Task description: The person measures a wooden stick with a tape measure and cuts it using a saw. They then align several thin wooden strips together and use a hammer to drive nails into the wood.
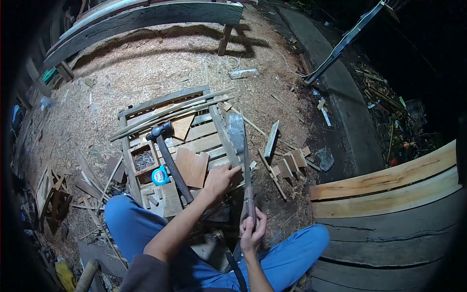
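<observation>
My right hand [253, 231] is wrapped round the wooden handle of a long machete [246, 165], whose blade points away from me. Beside the blade, my left hand [221, 179] is curled, with one finger reaching toward the metal; what lies under its fingers is hidden. A low slatted wooden stand [224, 134] is in front of my knees. Across it lies a hammer [170, 163], head away from me. Close to the left hand are thin brown wood pieces [191, 167]. A blue tape measure [159, 175] sits beside a small wooden box [144, 159] of nails.
Long wooden strips [165, 117] lie over the stand's far end. Stepped wood pieces [292, 163] rest on the ground at right, near a plank bench [369, 204]. A long beam on legs [146, 24] stands beyond. Wood shavings and offcuts cover the ground.
</observation>
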The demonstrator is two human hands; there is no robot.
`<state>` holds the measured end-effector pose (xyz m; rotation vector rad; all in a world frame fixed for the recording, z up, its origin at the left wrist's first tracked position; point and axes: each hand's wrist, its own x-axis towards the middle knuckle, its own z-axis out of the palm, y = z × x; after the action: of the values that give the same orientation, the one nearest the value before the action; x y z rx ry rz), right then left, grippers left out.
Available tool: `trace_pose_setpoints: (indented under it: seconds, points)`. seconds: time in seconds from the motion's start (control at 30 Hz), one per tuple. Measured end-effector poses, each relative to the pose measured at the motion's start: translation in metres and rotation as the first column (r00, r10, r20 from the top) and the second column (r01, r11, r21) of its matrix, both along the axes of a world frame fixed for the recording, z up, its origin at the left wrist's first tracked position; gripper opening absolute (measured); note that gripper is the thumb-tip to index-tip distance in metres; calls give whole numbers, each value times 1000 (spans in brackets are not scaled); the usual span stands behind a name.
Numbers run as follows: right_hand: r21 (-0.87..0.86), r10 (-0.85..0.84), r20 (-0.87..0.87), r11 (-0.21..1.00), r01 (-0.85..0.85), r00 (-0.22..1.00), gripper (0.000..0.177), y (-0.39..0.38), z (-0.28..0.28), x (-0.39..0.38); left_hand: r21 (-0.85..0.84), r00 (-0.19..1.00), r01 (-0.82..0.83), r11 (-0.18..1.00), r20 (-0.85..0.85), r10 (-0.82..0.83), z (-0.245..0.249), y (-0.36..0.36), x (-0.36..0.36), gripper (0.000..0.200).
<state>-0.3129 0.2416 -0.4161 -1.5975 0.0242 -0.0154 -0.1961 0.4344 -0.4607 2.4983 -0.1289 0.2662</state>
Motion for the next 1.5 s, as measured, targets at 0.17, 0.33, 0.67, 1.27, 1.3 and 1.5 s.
trace_pose_setpoints:
  seconds: [0.17,0.33,0.67,1.27,1.3,1.5]
  points:
    - [-95,-15,11,995,16,1000,35,-4,2,-6,-10,999,-8,1000,43,8,-9,0,0,61]
    - [-210,0,56,978,11,998,33,-16,-6,-3,-57,1000,-13,998,6,13,4,-4,-5,61]
    - [-328,-79,-44,943,60,996,32,-3,57,9,10,996,-17,1000,-85,18,4,-8,-2,63]
    - [-331,-83,-83,942,52,993,26,-15,73,1,-5,997,-48,999,-67,48,5,-4,3,59]
    - [-331,-86,-82,942,54,993,26,-19,74,-3,-22,995,-51,998,-82,49,7,-3,3,58]
    - [-357,-75,-92,933,37,993,26,-5,86,7,-1,996,13,1000,-89,-13,5,-5,-2,56]
